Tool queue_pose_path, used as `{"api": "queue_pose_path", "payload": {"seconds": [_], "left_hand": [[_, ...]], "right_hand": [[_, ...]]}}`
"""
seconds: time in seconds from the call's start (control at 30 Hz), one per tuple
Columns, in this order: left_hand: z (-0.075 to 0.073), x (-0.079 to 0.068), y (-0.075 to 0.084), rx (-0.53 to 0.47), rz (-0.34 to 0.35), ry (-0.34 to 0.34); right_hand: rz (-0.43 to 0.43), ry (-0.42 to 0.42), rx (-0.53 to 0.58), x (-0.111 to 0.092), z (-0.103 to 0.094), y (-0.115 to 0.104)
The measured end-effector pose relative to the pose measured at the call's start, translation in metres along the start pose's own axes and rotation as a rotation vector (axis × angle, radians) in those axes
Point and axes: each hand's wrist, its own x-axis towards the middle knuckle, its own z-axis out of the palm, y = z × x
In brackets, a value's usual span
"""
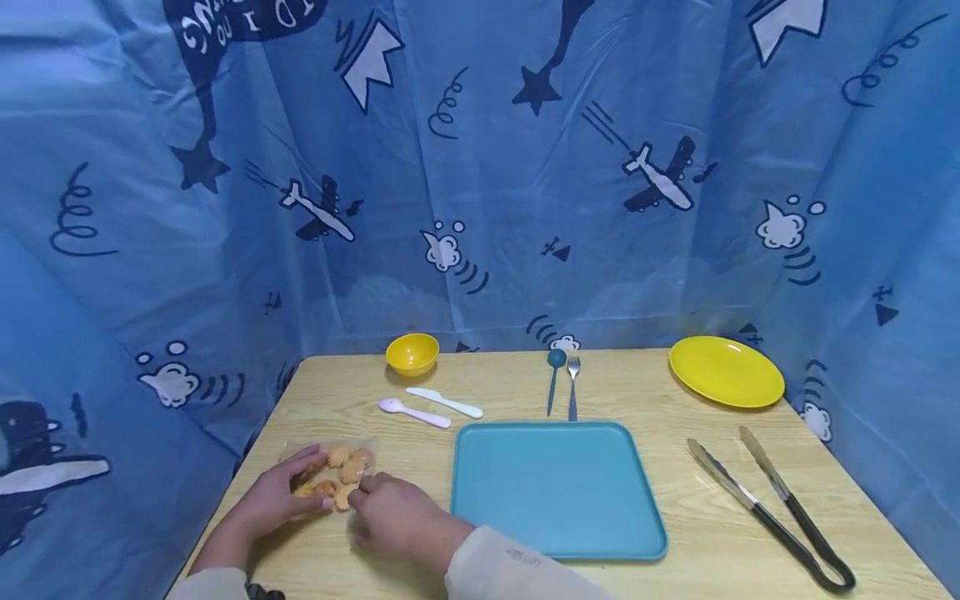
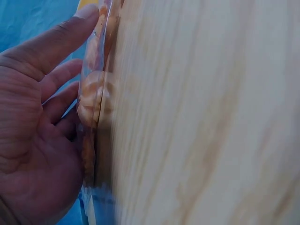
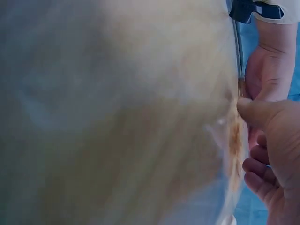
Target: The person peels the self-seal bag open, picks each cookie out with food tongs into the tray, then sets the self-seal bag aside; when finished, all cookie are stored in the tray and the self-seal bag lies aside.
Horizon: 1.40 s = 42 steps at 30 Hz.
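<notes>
The wood-grain table (image 1: 637, 392) spans the lower frame; its left edge runs near my left forearm. The flat blue tray (image 1: 558, 492), rounded at the corners, lies lower centre. A strip of wood separates it from the clear plastic bag (image 1: 351, 444) at lower left. My right hand (image 1: 397, 512) pinches the bag's right edge; my left hand (image 1: 281, 492) rests on it, fingers extended, over rounded biscuits (image 1: 351, 468).
</notes>
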Motion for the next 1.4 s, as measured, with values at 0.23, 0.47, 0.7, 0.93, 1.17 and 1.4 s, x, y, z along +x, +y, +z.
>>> {"api": "queue_pose_path", "payload": {"seconds": [0.23,0.47,0.7,0.93,1.17,1.4], "left_hand": [[0.001,-0.001,0.003,0.024,-0.005,0.014],[0.003,0.000,0.001,0.008,-0.030,0.001],[0.006,0.001,0.000,0.018,-0.073,0.015],[0.005,0.002,-0.002,0.036,-0.062,0.029],[0.002,0.003,-0.004,0.067,-0.034,0.017],[0.003,0.003,-0.005,0.057,-0.034,-0.011]], "right_hand": [[-0.004,0.088,-0.094,0.011,0.009,-0.006],[0.007,0.101,-0.109,0.018,0.014,-0.003],[0.034,0.078,0.065,0.019,0.018,0.000],[0.301,0.068,0.424,0.018,0.013,0.005],[0.510,0.074,0.621,0.007,0.003,0.006],[0.534,0.062,0.677,0.000,-0.002,0.005]]}}
